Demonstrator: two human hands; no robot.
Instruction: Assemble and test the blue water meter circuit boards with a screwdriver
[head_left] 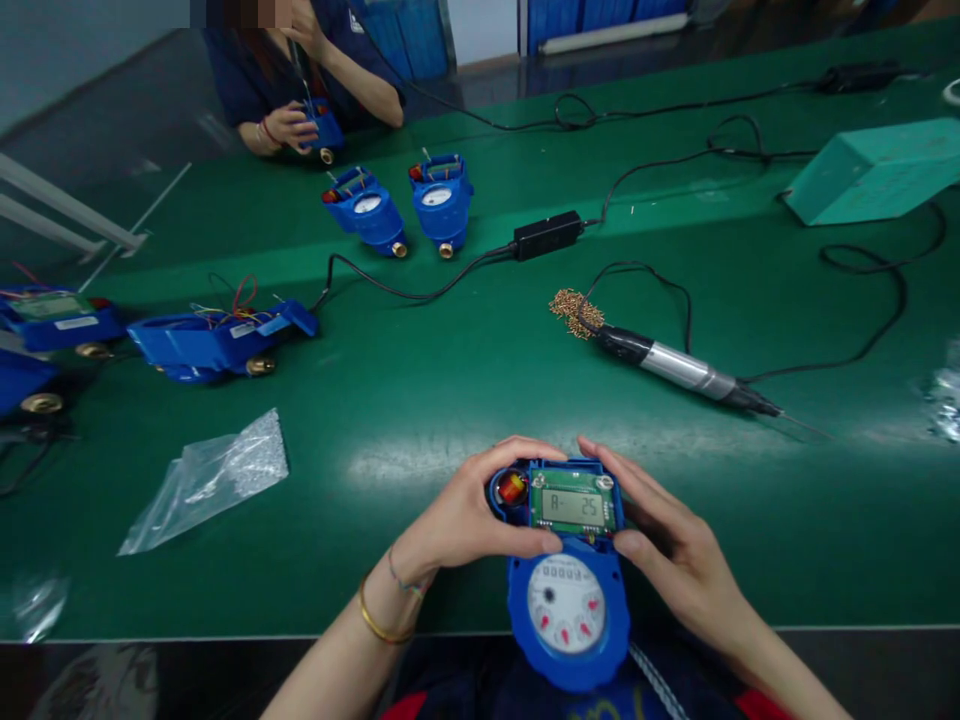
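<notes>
Between my two hands at the table's front edge is a blue water meter [517,600]. Its upper housing is uncovered and shows a green circuit board with a small display [573,507] reading "A- 25". A red and yellow cylindrical part sits in the round pocket at its left. The white dial [566,605] with red pointers faces up. My left hand [480,505] wraps the housing's left side, thumb below the board and fingers along the top edge. From the right, my right hand [664,535] grips the other side of the housing.
An electric screwdriver [682,368] lies beyond the meter, beside a pile of small brass screws [576,312]. Plastic bags [217,470] and more blue meters [202,345] are at left. A teal box [874,175] stands at right. Across the table, a co-worker [300,75] handles another meter.
</notes>
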